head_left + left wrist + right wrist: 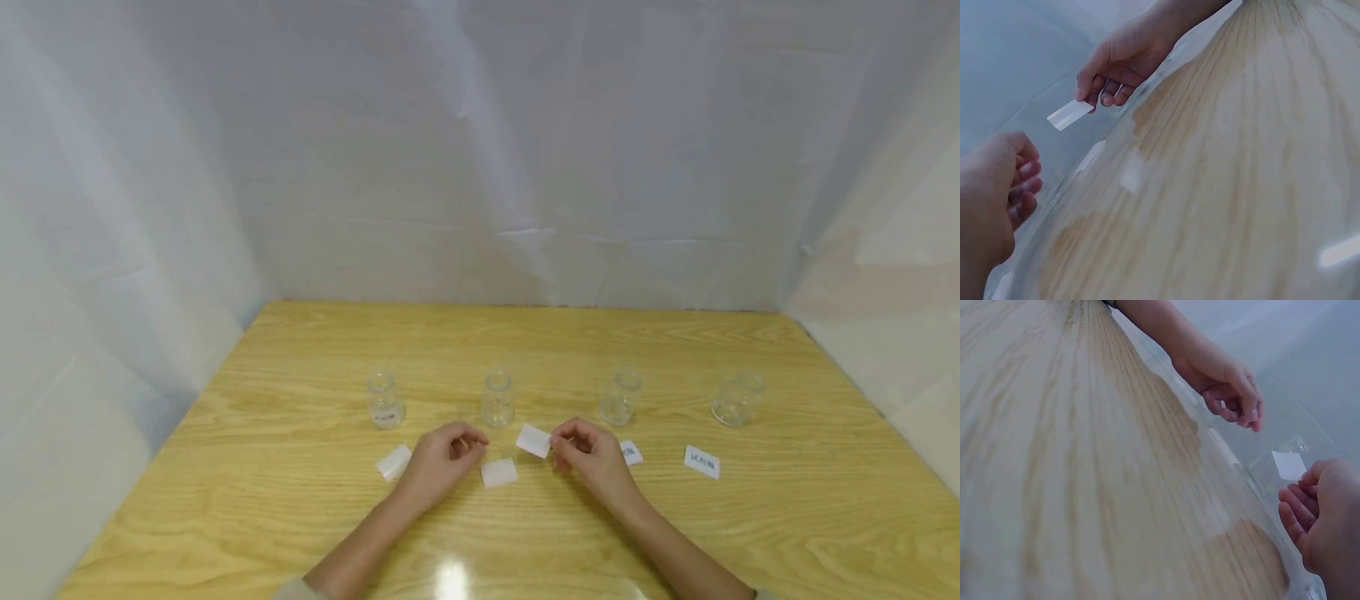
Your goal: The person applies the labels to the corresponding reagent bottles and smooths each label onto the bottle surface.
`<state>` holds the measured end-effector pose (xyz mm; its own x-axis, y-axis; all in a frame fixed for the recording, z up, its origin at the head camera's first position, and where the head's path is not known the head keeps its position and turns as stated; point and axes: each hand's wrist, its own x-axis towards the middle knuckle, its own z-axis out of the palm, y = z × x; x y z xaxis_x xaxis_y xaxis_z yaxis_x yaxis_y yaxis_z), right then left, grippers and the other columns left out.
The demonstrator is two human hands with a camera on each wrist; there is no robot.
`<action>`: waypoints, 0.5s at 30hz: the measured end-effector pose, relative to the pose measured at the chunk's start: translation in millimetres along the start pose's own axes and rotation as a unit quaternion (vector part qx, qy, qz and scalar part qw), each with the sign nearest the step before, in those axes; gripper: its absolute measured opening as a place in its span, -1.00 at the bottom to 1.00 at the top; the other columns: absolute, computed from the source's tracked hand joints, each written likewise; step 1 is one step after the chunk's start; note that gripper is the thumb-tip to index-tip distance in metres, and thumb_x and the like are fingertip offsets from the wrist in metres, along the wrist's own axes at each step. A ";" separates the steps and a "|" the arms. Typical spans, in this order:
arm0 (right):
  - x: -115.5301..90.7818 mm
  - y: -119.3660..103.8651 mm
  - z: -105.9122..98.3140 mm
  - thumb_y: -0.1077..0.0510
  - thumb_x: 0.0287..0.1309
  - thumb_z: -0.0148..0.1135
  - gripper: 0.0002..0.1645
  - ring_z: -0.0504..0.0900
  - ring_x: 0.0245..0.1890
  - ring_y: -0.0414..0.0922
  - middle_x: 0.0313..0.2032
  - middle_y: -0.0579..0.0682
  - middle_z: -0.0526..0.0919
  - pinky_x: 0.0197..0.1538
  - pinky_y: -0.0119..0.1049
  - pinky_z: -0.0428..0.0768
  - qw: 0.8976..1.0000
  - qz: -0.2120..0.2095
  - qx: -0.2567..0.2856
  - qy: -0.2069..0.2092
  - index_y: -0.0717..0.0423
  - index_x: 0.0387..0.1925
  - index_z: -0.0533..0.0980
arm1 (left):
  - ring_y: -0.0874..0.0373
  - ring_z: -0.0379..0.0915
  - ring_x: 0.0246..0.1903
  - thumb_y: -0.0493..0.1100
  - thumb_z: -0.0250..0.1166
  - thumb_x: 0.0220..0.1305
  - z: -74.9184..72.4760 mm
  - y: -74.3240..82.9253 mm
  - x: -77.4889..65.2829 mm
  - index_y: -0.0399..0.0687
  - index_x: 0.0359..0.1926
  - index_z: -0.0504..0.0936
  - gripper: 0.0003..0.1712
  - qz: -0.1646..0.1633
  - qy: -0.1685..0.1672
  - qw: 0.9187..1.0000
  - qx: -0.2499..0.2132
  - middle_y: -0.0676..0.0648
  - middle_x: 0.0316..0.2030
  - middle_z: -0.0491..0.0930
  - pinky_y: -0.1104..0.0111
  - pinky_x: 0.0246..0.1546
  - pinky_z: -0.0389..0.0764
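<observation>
Behind the wooden table (300, 375) hangs pale sheeting (525, 150) that runs round both sides, presumably to screen off the work space. My two hands meet over the table's near half, apart but close, which I judge keeps both within reach of one small piece. My left hand (438, 465) is loosely curled, thumb near the fingertips, and I see nothing in it; my right hand (596, 462) pinches between thumb and finger. Beyond them four clear jars stand in a row: a far-left jar (382, 398), a second jar (497, 400), a third jar (620, 398) and a far-right jar (738, 400), well spaced, probably so none gets knocked. What my right hand pinches is a white slip (533, 442), gripped at its edge, likely to leave its face uncovered; it is held just in front of the gap between the second and third jars. Near it lie a blank slip (498, 472), a left slip (394, 462) and two printed slips (702, 461), one partly behind my right hand. Smallest is the dark lettering (386, 417) low on the far-left jar, facing me, I think for easy reading.
</observation>
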<state>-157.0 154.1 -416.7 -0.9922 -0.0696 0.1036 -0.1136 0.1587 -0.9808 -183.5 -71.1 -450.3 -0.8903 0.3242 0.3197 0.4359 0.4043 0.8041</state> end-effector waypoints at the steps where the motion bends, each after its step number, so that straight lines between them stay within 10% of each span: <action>1: 0.3 0.0 0.5 0.43 0.12 0.15 -0.95 0.52 -0.59 -0.10 -0.60 0.13 0.52 -0.47 -0.35 0.55 1.000 0.002 -0.003 0.003 0.42 -0.40 0.50 | 0.27 0.40 -0.49 -0.29 0.26 0.16 1.1 1.4 -0.3 -0.12 -0.32 0.63 -0.94 0.023 0.001 1.000 -0.012 0.13 -0.46 0.52 0.42 -0.53 0.48; 7: 0.5 -0.9 3.1 0.42 0.11 0.16 -0.94 0.53 -0.59 -0.05 -0.61 0.14 0.53 -0.47 -0.33 0.56 0.999 0.008 -0.034 0.022 0.41 -0.42 0.50 | 0.29 0.43 -0.43 -0.28 0.31 0.12 15.6 11.4 -2.2 -0.14 -0.18 0.65 -0.80 0.140 -0.020 0.990 -0.026 0.02 -0.21 0.58 0.50 -0.59 0.48; 15: 6.6 25.9 5.1 0.30 0.08 0.25 -0.91 0.51 -0.62 -0.13 -0.63 0.01 0.55 -0.53 -0.42 0.48 0.996 -0.033 -0.077 0.029 0.29 -0.42 0.53 | 0.33 0.46 -0.42 -0.22 0.31 0.12 28.5 16.3 -2.6 -0.16 -0.03 0.60 -0.65 0.168 -0.024 0.985 0.034 -0.05 -0.06 0.55 0.53 -0.48 0.47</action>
<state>-166.3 152.7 -442.2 -0.9832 -0.0289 0.1800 -0.1802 0.3059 -0.9349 -170.3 -41.1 -452.3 -0.6875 0.4896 0.5363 0.7142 0.3222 0.6214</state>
